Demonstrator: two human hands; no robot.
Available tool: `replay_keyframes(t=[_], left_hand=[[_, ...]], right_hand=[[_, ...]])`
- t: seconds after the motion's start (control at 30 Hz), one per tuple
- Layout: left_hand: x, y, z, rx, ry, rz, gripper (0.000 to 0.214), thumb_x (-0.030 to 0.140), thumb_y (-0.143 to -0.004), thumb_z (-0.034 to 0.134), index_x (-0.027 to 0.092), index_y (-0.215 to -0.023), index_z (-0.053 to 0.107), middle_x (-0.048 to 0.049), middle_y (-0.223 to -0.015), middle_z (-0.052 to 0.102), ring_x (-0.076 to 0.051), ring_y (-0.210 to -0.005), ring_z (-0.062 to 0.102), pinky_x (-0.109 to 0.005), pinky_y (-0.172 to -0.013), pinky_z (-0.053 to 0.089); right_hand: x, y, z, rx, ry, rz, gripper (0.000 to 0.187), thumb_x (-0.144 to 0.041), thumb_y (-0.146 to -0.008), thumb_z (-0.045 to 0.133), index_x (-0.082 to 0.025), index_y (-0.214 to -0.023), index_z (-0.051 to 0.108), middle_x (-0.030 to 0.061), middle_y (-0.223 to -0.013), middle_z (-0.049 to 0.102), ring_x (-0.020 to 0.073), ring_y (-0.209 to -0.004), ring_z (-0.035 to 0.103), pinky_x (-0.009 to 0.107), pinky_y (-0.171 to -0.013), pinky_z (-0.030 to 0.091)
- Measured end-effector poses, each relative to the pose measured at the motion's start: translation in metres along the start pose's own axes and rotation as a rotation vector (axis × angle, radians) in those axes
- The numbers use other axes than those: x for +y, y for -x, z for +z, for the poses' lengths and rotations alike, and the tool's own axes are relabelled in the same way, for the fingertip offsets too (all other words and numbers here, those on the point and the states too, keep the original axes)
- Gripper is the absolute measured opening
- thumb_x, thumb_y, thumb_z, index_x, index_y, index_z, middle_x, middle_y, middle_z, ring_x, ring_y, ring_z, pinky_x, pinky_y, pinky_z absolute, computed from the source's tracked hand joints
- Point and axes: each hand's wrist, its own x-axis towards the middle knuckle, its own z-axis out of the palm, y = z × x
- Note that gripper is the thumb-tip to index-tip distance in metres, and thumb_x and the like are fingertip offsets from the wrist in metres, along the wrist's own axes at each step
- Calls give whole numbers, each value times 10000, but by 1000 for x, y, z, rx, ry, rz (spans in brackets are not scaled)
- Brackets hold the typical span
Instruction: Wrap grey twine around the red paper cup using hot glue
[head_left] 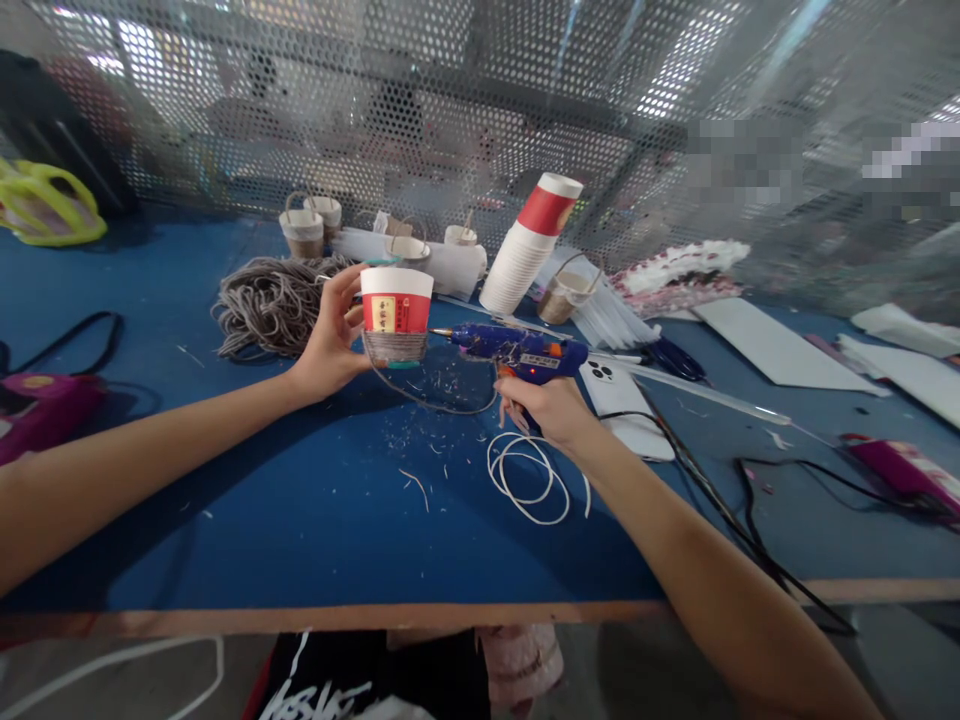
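My left hand [330,335] grips a red and white paper cup [396,313] above the blue table; grey cord is wound round the cup's lower part and a strand loops down from it. My right hand [544,408] is wrapped round the handle of a blue hot glue gun [517,351]. The gun's nozzle points left and nearly touches the cup's wrapped band. A coil of white cord [525,478] lies on the table just below my right hand.
A heap of grey cord [274,300] lies behind the cup. A tilted stack of paper cups [529,250] and several cord-wrapped cups with handles [304,232] stand at the back before a perforated metal screen. A white phone [619,395], black cables and glue sticks lie at right.
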Motion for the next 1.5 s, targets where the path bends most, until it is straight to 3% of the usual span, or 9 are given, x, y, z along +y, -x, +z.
replay_keyframes(t=[0.17, 0.33, 0.5, 0.8, 1.07, 1.5], left_hand=[[-1, 0, 2, 1, -51, 36, 996, 525, -614, 913, 426, -1439, 363, -35, -1504, 443, -238, -1271, 583, -343, -995, 559], [-1, 2, 3, -12, -89, 6, 984, 539, -625, 900, 417, -1435, 357, -49, -1506, 447, -234, -1225, 606, -364, -997, 553], [1, 3, 3, -35, -110, -9, 965, 518, -652, 890, 380, -1437, 345, -67, -1520, 447, -214, -1195, 623, -342, -992, 552], [9, 2, 6, -20, -152, -33, 928, 559, -662, 870, 354, -1418, 372, -84, -1482, 462, -247, -1216, 610, -383, -982, 561], [7, 2, 6, -10, -150, -34, 956, 572, -636, 881, 368, -1422, 376, -83, -1458, 491, -251, -1173, 632, -396, -960, 574], [5, 1, 5, -19, -122, -25, 958, 561, -644, 881, 375, -1427, 361, -83, -1469, 483, -258, -1190, 624, -417, -979, 562]], right_hand=[[2, -1, -4, -49, -21, 0, 342, -413, -728, 668, -213, -460, 593, -32, -364, 484, 93, -339, 420, 279, -431, 359], [2, 3, -1, -107, 53, -15, 366, -470, -779, 687, -213, -526, 623, -38, -397, 487, 97, -355, 439, 282, -446, 367], [2, 5, 4, -77, 74, -11, 364, -398, -797, 630, -218, -487, 570, -34, -389, 471, 101, -367, 453, 282, -454, 379], [-2, 4, 7, -77, 5, -62, 288, -281, -697, 574, -241, -433, 465, -52, -358, 439, 101, -363, 431, 274, -435, 403], [3, 3, 6, -66, 24, -43, 302, -257, -682, 562, -252, -411, 428, -52, -348, 456, 98, -345, 435, 290, -466, 446], [3, 3, 3, -72, 85, -61, 333, -261, -686, 536, -252, -383, 399, -32, -353, 456, 111, -369, 453, 291, -465, 416]])
